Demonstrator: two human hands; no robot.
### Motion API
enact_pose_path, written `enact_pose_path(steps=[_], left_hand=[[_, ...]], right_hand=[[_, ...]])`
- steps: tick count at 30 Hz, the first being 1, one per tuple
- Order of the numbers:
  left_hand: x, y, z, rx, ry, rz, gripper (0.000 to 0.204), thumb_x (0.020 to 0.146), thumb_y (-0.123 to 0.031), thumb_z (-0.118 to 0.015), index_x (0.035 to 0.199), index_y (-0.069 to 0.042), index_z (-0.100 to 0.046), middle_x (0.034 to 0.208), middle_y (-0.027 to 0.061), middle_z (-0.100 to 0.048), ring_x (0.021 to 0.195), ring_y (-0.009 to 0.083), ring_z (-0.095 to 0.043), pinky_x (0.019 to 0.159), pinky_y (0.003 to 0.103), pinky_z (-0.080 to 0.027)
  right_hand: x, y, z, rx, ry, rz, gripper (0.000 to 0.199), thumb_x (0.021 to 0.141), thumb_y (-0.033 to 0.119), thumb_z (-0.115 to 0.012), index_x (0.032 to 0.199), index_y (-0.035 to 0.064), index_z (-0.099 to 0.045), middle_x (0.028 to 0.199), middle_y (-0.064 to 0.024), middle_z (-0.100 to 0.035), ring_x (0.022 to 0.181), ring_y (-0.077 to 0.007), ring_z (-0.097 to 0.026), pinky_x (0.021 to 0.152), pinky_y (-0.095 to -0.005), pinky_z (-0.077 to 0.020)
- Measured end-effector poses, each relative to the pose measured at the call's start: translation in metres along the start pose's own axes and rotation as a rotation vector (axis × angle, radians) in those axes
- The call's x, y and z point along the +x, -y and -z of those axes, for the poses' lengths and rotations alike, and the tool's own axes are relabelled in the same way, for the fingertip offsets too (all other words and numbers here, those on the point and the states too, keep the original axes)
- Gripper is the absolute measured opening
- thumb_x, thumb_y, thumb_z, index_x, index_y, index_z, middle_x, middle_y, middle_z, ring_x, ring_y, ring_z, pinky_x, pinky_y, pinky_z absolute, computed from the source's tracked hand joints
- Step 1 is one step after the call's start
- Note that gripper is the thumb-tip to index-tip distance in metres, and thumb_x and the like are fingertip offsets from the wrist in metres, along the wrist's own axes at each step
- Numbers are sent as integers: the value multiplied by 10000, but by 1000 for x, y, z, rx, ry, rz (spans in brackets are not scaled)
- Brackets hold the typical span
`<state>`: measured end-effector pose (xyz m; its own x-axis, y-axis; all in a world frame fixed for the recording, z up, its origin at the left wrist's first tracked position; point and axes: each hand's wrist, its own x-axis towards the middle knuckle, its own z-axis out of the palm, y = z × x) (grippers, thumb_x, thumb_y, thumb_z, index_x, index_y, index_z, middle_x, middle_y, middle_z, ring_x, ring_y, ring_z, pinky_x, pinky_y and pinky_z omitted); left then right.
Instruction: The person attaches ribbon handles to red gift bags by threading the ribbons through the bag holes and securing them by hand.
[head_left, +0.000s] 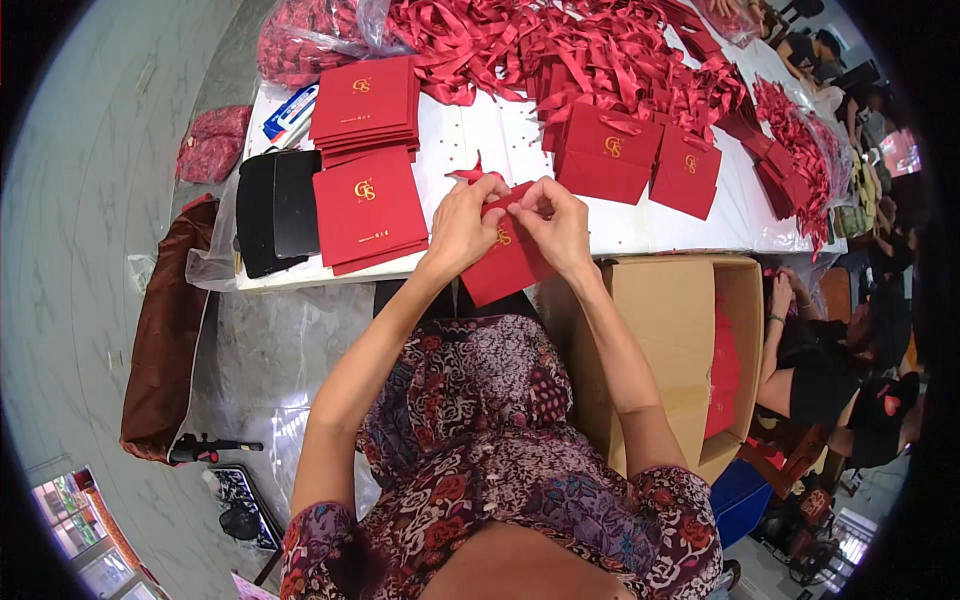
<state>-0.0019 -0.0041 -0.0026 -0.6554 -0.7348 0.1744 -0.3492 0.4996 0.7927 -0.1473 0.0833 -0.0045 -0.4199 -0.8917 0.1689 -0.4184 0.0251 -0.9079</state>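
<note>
My left hand [462, 225] and my right hand [556, 225] both grip a small red paper bag [508, 268] with a gold emblem, held at the near edge of the white table [470, 130]. The fingertips of both hands pinch the bag's top edge, where a piece of red ribbon [472, 174] sticks up. The bag's lower part hangs over my lap.
Two stacks of flat red bags [366, 100] lie left of my hands, beside black flat pieces [275, 208]. Finished red bags [610, 150] and a heap of red ribbons [560, 45] fill the far table. An open cardboard box [680, 340] stands at my right, with another person [830, 360] beyond it.
</note>
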Motion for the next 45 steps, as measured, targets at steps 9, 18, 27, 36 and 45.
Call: enact_pose_path(steps=[9, 18, 27, 36, 45], left_hand=[[-17, -19, 4, 127, -67, -78, 233, 811, -1, -618, 1031, -61, -665, 884, 132, -689, 918, 354, -610, 800, 452, -485], [-30, -18, 1, 49, -102, -6, 248, 816, 9, -589, 1035, -64, -680, 854, 156, -671, 833, 362, -646, 746, 472, -511], [-46, -11, -12, -237, -177, 90, 154, 897, -10, -599, 1042, -14, -651, 871, 105, -714, 803, 179, -692, 725, 296, -534], [-43, 18, -9, -879, 61, 447, 94, 926, -39, -643, 1011, 1, -633, 872, 65, -720, 774, 89, -658, 708, 200, -512], [-44, 29, -15, -713, -30, 393, 95, 904, -53, -680, 967, 10, -648, 789, 50, -710, 709, 60, -641, 637, 191, -503]], right_hand=[[-2, 6, 7, 44, 29, -42, 207, 779, 16, -785, 775, 10, -578, 671, -19, -618, 618, -66, -565, 580, -247, -470], [-17, 20, -2, -8, 6, -21, 233, 790, 13, -787, 758, 35, -557, 685, 29, -582, 620, -30, -514, 575, -210, -437], [-22, 11, -5, 264, 62, -150, 186, 788, 9, -763, 781, 17, -577, 677, -21, -594, 586, -82, -554, 555, -248, -456], [-31, 20, -5, -86, 142, 116, 149, 803, -5, -726, 830, -6, -580, 785, -99, -627, 651, -196, -618, 585, -321, -483], [-38, 13, -5, -68, 115, 55, 152, 824, 54, -738, 938, -4, -655, 841, -110, -675, 760, -200, -695, 661, -309, -538]])
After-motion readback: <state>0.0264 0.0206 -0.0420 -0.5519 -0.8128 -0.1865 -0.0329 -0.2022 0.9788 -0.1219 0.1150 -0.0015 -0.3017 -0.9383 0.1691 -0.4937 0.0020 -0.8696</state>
